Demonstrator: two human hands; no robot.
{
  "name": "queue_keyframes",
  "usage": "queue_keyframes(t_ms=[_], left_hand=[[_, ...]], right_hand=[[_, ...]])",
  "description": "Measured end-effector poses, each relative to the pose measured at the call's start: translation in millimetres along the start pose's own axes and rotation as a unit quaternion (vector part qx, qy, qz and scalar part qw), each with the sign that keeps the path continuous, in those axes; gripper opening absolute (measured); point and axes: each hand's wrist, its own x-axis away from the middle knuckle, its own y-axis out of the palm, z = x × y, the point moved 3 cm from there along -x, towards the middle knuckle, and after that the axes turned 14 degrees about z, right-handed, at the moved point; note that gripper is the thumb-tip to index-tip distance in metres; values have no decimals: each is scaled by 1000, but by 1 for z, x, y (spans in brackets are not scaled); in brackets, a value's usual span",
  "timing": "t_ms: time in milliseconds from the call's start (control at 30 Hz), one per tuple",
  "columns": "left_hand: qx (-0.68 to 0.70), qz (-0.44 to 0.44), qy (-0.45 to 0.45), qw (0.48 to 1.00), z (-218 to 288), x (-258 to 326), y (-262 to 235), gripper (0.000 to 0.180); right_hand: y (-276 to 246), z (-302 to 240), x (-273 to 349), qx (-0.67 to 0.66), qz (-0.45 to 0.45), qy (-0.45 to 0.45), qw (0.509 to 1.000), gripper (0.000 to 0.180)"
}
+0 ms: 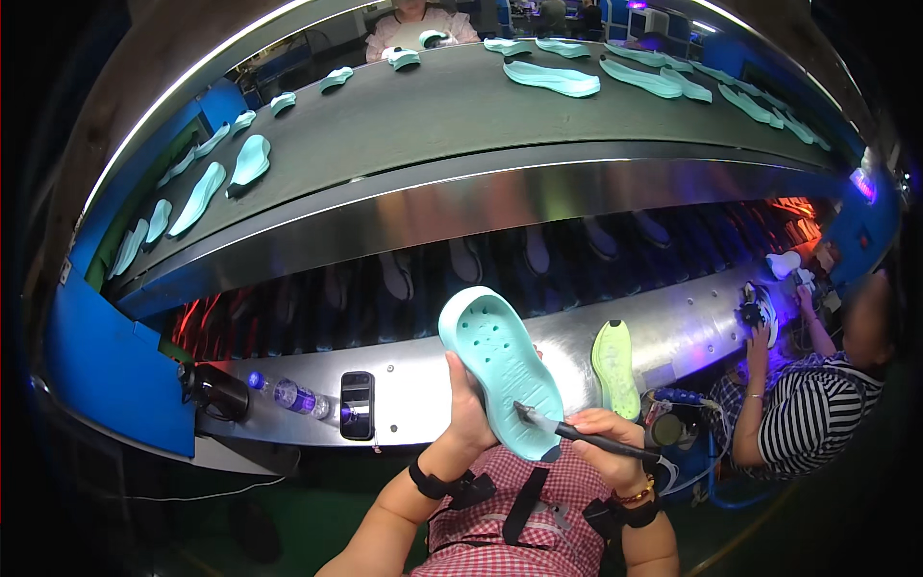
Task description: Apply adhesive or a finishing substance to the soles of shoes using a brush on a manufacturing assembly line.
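A light turquoise shoe sole [510,370], with a raised rim and a cluster of small holes toward its far end, is tilted up in front of me. My left hand [468,412] is closed around its left edge, and some of the fingers are hidden beneath. In my right hand [615,466] is a brush [550,421] with a black handle and pale ferrule. The dark bristle tip touches the sole's inner face near its lower end. A yellow-green sole [613,370] lies on the metal ledge [567,338], just right of the turquoise one.
Beyond the ledge, dark soles [466,262] lie on a lower line. Turquoise soles [551,79] are spread over the upper belt [404,120]. A phone [358,408], a bottle [300,397] and a black mug [215,390] are left; a jar [665,431] and a co-worker [817,415] are right.
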Motion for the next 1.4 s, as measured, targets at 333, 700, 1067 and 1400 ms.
queue_keyframes(t_ms=[333,700,1067,1400], left_hand=[[24,56,9,998,-3,3,-8,82],[20,24,-29,999,-32,25,-11,67],[-1,8,-58,998,-32,15,-27,63],[44,-6,-89,995,-33,9,-22,63]], right_hand=[[4,14,8,-108,92,184,972,18],[26,25,17,-258,162,242,921,17],[25,1,28,-4,44,172,984,22],[16,7,6,10,4,121,993,20]])
